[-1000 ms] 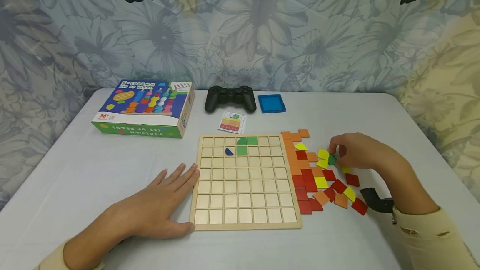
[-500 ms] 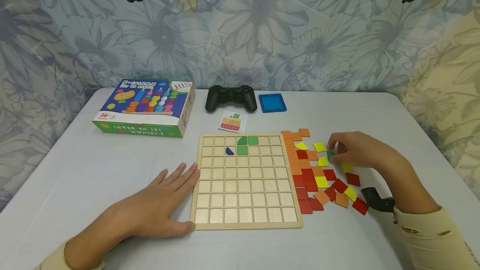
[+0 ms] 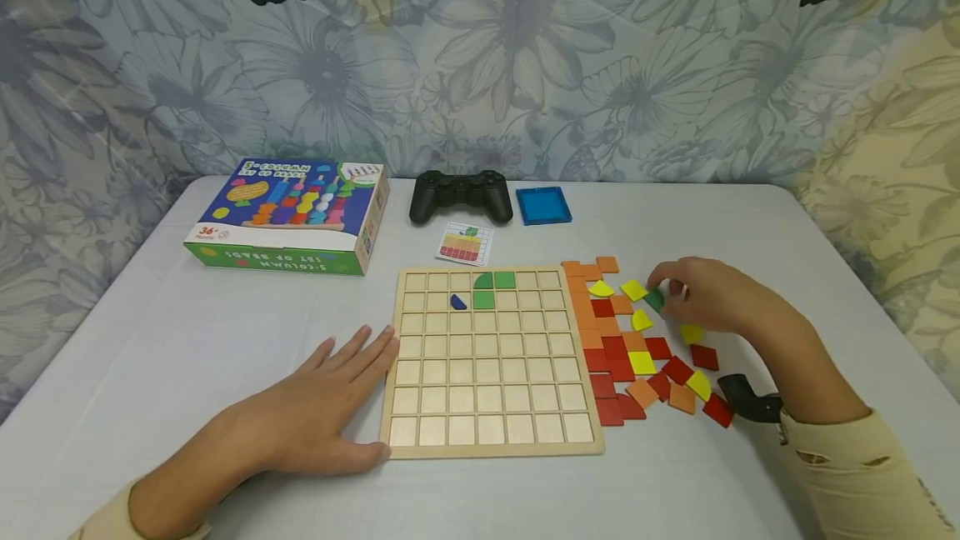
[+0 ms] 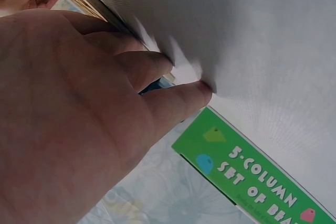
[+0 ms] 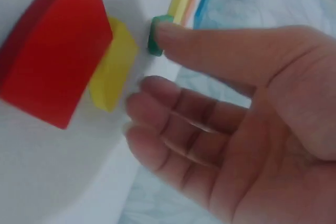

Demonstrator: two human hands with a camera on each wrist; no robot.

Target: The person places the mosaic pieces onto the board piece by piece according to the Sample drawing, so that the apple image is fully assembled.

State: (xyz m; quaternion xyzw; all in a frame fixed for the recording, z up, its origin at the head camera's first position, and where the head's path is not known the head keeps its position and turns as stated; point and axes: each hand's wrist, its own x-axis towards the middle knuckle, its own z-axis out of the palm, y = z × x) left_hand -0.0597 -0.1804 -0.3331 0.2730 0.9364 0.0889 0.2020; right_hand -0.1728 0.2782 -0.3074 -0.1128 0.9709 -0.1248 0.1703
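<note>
A white-covered table (image 3: 187,340) spreads before you, bearing a pale wooden grid board (image 3: 491,453); your left hand (image 3: 322,415), fingers spread, touches its left edge, while farther right your right hand (image 3: 705,294) pinches a small flat green piece (image 3: 655,301) beside a yellow square tile (image 3: 633,290).

Reads "5-COLUMN SET OF BEA" in white capitals on the green side (image 4: 247,174) of the box (image 3: 288,215), cut off at the edge of the left wrist view, above a finer line too small to make out. In the head view, runs upside down there. Shows "5-COLUMN", blurred, on the blue top (image 3: 251,211), and "36+" on the white strip (image 3: 273,237).
</note>
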